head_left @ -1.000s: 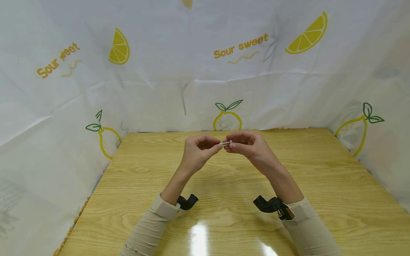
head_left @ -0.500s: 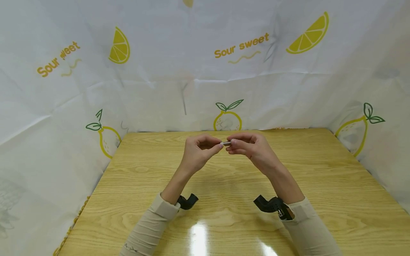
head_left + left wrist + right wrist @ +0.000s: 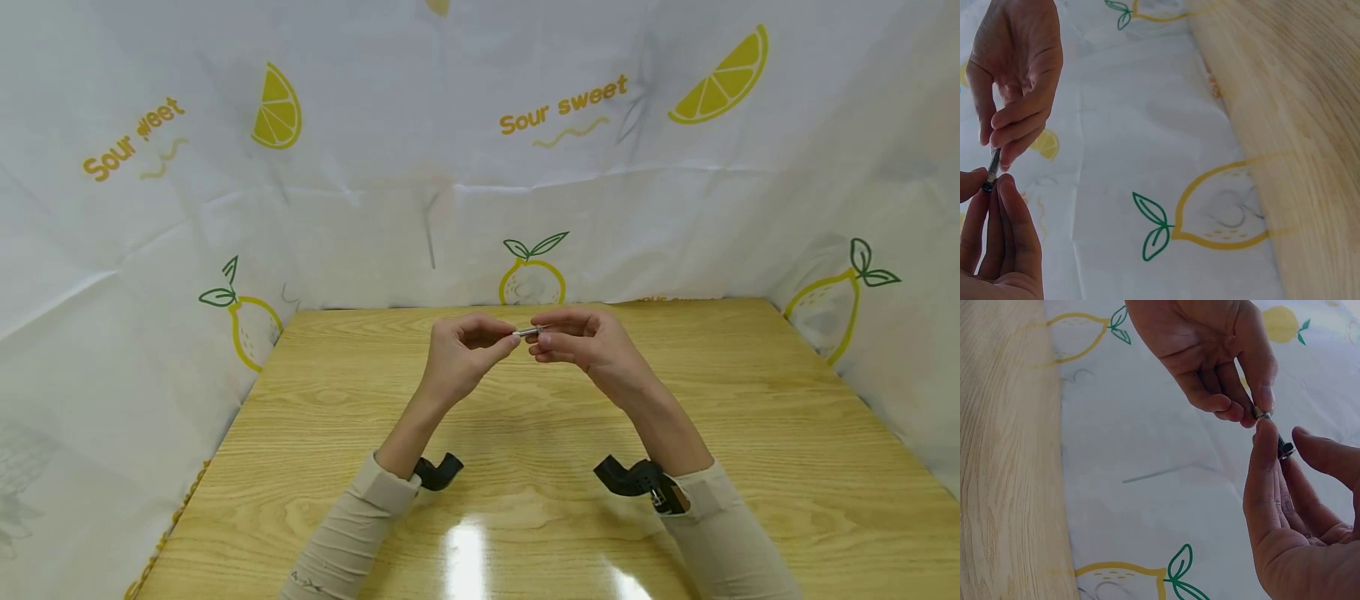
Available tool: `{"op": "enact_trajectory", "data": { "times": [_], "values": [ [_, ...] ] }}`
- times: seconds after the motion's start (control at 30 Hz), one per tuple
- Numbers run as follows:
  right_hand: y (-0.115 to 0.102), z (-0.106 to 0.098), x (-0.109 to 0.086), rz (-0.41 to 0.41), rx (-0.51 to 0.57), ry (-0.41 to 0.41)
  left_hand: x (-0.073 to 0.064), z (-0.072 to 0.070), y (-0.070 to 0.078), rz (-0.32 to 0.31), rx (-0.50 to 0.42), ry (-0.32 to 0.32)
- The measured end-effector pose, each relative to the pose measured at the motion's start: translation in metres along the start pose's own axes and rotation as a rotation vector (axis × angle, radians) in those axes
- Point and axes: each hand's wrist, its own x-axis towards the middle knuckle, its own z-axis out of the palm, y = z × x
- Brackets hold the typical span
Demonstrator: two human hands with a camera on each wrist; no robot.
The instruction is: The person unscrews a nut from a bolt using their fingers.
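A small metal bolt is held up between both hands, well above the table. My left hand pinches one end between thumb and fingertips, where a shiny collar-like piece shows in the right wrist view. At the other end is the wider dark bolt head. My right hand has its curled fingers around that end. Its index fingertip lies along the shank, and its thumb tip is right beside the head. In the left wrist view, the fingers partly hide the bolt.
Below the hands spreads a wood-grain table. A white cloth printed with lemons hangs behind it and at both sides. Black curved camera mounts sit on both wrists, next to the beige sleeves.
The right thumb and fingers have shifted on the bolt's end; half a second ago the thumb covered the head, which now shows. The left hand has stayed nearly still.
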Motion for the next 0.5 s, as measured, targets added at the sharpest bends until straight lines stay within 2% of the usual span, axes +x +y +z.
{"op": "enact_trajectory", "data": {
  "times": [0.2,0.5],
  "values": [
    [0.0009,0.0017,-0.0005,-0.037,0.02,0.03,0.0009,0.0008,0.0006,0.004,0.013,-0.01],
    [0.0038,-0.0001,0.0011,-0.086,0.035,-0.006,-0.0003,-0.0014,-0.0006,-0.017,-0.006,0.002]
  ]
}}
